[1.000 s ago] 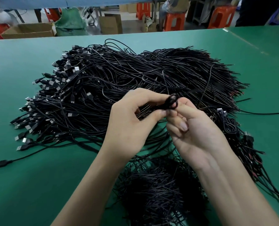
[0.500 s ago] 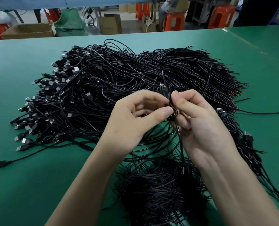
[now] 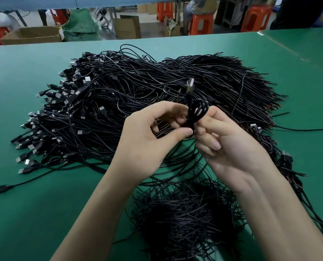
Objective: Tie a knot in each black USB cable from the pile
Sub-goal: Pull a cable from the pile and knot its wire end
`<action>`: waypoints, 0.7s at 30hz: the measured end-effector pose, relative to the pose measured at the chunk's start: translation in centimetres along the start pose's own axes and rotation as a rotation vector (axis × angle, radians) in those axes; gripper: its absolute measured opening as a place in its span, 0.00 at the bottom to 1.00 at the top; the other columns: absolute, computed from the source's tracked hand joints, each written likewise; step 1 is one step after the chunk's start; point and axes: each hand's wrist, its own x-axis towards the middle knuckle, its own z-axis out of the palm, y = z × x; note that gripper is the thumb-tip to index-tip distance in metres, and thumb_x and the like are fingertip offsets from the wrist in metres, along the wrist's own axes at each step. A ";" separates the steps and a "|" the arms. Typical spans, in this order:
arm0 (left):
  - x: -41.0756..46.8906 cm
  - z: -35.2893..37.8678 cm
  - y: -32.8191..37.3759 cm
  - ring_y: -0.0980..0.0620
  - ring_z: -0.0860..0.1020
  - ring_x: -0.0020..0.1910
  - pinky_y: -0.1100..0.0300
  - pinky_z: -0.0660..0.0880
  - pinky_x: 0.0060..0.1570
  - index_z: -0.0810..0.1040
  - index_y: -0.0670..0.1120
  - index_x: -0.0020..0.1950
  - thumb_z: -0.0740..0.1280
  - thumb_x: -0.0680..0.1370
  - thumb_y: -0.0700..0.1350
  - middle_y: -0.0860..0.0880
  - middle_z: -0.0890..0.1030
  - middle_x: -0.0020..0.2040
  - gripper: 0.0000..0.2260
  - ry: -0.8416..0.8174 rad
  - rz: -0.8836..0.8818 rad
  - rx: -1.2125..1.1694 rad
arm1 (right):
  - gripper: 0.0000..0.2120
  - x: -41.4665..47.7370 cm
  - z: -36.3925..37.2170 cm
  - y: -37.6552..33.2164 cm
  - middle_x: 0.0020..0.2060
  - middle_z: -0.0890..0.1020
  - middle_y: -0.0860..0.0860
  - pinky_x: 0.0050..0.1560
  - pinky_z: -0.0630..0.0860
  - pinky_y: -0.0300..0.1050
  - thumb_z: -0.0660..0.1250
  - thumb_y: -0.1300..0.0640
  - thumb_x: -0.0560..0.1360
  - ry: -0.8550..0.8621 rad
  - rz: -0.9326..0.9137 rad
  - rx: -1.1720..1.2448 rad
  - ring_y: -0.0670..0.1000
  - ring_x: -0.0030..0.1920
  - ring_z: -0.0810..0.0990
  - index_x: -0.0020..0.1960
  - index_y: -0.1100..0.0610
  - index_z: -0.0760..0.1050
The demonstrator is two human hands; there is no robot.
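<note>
A big pile of black USB cables [image 3: 147,95] covers the middle of the green table [image 3: 34,213], plugs fanned out to the left. Above its near edge, both hands hold one coiled black cable [image 3: 196,112]. Its USB plug [image 3: 190,86] sticks straight up out of the loops. My left hand [image 3: 147,140] pinches the coil's lower part between thumb and fingers. My right hand [image 3: 230,144] grips the loops from the right with curled fingers.
A smaller heap of black cables [image 3: 185,219] lies close to me between my forearms. More cables [image 3: 289,166] trail down the right side. Beyond the table's far edge are cardboard boxes [image 3: 32,34], orange stools [image 3: 200,23] and a green bag [image 3: 79,25].
The small loop held between my fingertips has grown into a coil of several loops. The USB plug now points up out of it, higher above the pile.
</note>
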 end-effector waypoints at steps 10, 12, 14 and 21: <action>0.0 -0.3 -0.9 0.51 0.77 0.48 0.61 0.73 0.49 0.88 0.47 0.52 0.75 0.79 0.34 0.49 0.77 0.48 0.08 0.088 0.403 0.302 | 0.07 -0.2 0.2 -0.3 0.22 0.69 0.45 0.17 0.54 0.30 0.69 0.60 0.70 -0.002 0.173 0.138 0.42 0.16 0.61 0.39 0.55 0.70; -0.1 -0.1 -0.8 0.52 0.79 0.43 0.62 0.73 0.43 0.87 0.49 0.52 0.75 0.78 0.35 0.50 0.80 0.46 0.09 0.050 0.317 0.232 | 0.07 -0.1 0.1 -0.3 0.23 0.70 0.46 0.18 0.56 0.31 0.69 0.60 0.71 0.010 0.119 0.087 0.41 0.17 0.62 0.38 0.55 0.71; -0.2 -0.1 -0.6 0.50 0.82 0.41 0.54 0.78 0.40 0.87 0.52 0.52 0.73 0.79 0.39 0.51 0.84 0.44 0.08 -0.022 0.146 0.047 | 0.07 0.0 -0.1 -0.3 0.25 0.71 0.47 0.21 0.61 0.31 0.71 0.58 0.71 0.029 0.034 -0.026 0.40 0.19 0.63 0.37 0.54 0.73; 0.1 -0.2 -0.7 0.50 0.87 0.42 0.59 0.82 0.44 0.85 0.54 0.52 0.77 0.76 0.44 0.46 0.88 0.46 0.07 -0.068 -0.215 -0.412 | 0.05 -0.3 0.0 0.0 0.28 0.75 0.48 0.28 0.68 0.31 0.73 0.55 0.71 0.000 -0.112 -0.259 0.43 0.24 0.67 0.39 0.53 0.78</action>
